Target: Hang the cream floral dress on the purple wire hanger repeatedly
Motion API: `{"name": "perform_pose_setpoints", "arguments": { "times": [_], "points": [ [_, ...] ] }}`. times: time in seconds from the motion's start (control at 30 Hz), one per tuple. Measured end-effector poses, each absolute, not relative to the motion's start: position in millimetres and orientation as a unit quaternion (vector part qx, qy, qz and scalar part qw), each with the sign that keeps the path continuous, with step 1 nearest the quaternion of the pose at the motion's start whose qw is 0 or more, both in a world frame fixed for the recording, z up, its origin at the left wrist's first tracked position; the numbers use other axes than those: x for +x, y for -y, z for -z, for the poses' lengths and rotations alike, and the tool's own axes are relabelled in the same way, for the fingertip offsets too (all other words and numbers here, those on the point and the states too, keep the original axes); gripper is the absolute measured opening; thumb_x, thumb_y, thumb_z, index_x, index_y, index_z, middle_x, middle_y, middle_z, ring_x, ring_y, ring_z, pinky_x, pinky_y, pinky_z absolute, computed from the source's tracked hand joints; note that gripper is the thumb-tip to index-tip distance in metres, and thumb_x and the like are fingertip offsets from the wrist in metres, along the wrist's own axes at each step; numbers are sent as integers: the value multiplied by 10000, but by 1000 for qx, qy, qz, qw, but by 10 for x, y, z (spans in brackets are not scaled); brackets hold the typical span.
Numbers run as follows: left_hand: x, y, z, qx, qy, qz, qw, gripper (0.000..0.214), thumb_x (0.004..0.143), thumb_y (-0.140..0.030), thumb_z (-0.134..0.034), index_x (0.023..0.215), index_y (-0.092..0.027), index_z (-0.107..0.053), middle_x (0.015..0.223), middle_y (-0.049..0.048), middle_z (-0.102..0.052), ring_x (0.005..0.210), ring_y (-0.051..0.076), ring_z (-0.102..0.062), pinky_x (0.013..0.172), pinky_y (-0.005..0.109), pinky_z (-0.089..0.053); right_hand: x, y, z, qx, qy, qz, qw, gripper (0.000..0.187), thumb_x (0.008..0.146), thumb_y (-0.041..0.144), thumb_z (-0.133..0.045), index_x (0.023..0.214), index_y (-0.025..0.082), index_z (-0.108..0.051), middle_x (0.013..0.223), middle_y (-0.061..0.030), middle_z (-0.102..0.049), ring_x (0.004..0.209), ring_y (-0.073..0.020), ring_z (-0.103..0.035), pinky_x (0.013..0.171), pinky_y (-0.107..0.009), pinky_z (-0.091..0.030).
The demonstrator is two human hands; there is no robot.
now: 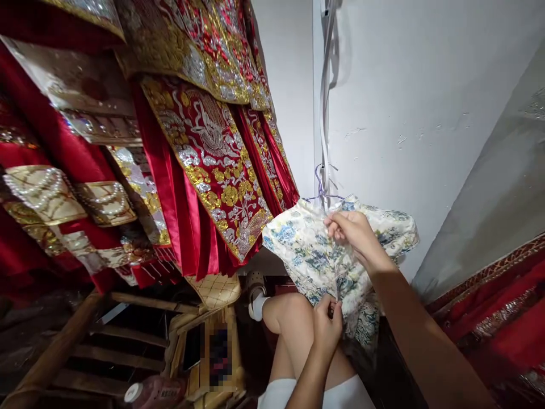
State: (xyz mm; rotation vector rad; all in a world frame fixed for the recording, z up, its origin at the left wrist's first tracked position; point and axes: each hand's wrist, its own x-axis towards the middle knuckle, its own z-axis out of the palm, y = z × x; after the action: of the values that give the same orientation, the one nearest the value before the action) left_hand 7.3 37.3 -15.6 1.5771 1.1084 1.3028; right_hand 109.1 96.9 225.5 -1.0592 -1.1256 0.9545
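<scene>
- I've got 1 floral shirt (313, 247) on 1 purple hanger (319, 177), by the white wall (392, 108).
- 2 hands on my feed: right hand (354, 232) has its fingers pinching the shirt up near the neck, left hand (327, 328) has its fingers pinching the front edge lower down.
- 1 container I can make out: a white-capped bottle (166, 393). It's pinkish, can't tell what's in it.
- Red costumes (213, 170) overlap too much to count.

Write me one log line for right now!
left hand: pinching floral garment, lower front; right hand: over upper front; purple hanger: inside garment's neck; red costume: hanging beside
</scene>
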Motion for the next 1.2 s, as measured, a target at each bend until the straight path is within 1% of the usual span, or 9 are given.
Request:
{"name": "perform_pose_setpoints", "arguments": {
  "times": [0.2, 0.33, 0.53, 0.7, 0.8, 0.9, 1.0, 1.1, 1.2],
  "points": [
    [10, -323, 1, 675, -430, -450, 397, 217, 870, -284, -606, 685, -174, -578, 631, 5, -570, 642, 156, -540, 626, 255, -377, 1052, -876, -2283, -464, 539, -362, 603, 227, 788, 351, -618, 693, 151, -671, 501, -23, -649, 424, -98, -481, 422, -203, -340],
    [-172, -396, -639, 678, -370, -505, 385, 218, 939, -314, -572, 999, -161, -714, 864, 70, -724, 806, 191, -651, 762, 291, -491, 1064, -819, -2046, -452, 546, -358, 608, 203, 797, 334, -597, 695, 168, -656, 479, 7, -616, 451, -107, -498, 473, -212, -382],
    [-377, -899, -1910, 737, -289, -587, 168, 334, 995, -243, -515, 1308, -185, -616, 999, 73, -724, 839, 160, -654, 806, 290, -510, 1049, -726, -2080, -424, 537, -370, 628, 192, 764, 324, -614, 630, 186, -616, 430, 14, -576, 414, -113, -490, 452, -221, -368],
    [-314, -1126, -2139, 813, -235, -533, 13, 184, 1000, -209, -506, 1020, -165, -683, 931, 76, -713, 904, 179, -648, 849, 320, -501, 1090, -789, -2134, -422, 531, -361, 639, 191, 761, 311, -602, 614, 188, -612, 425, 23, -555, 395, -108, -478, 433, -219, -339],
    [-346, -1136, -2161, 763, -258, -592, -28, 167, 997, -207, -506, 970, -173, -667, 883, 59, -693, 858, 170, -627, 827, 317, -487, 1114, -934, -1949, -476, 534, -352, 603, 198, 728, 297, -607, 562, 188, -604, 388, 35, -506, 372, -107, -437, 419, -228, -305],
    [-575, -1250, -2176, 615, -310, -725, 26, 162, 986, -242, -518, 955, -177, -664, 878, 36, -670, 835, 147, -617, 804, 284, -484, 1168, -986, -1635, -531, 521, -387, 545, 217, 702, 278, -580, 499, 198, -575, 354, 41, -461, 362, -110, -410, 416, -239, -280],
    [-927, -1430, -2034, 430, -342, -814, 187, 170, 941, -312, -580, 959, -163, -660, 839, 13, -645, 788, 125, -621, 780, 248, -507, 1215, -833, -1336, -534, 522, -411, 523, 223, 716, 283, -550, 508, 206, -574, 377, 41, -484, 392, -117, -446, 452, -244, -321],
    [-1178, -1471, -1707, 348, -380, -766, 384, 187, 873, -321, -654, 977, -167, -673, 806, 28, -665, 816, 143, -662, 811, 248, -549, 1147, -542, -1122, -506, 520, -443, 527, 237, 740, 297, -529, 524, 209, -566, 388, 43, -492, 396, -109, -441, 477, -243, -329],
    [-1203, -1323, -1331, 362, -395, -741, 404, 198, 836, -243, -681, 1015, -160, -696, 893, 82, -726, 953, 204, -693, 877, 293, -564, 984, -244, -944, -473, 472, -487, 563, 251, 747, 331, -523, 529, 210, -547, 392, 47, -461, 380, -98, -403, 461, -243, -281]
  ]
}}
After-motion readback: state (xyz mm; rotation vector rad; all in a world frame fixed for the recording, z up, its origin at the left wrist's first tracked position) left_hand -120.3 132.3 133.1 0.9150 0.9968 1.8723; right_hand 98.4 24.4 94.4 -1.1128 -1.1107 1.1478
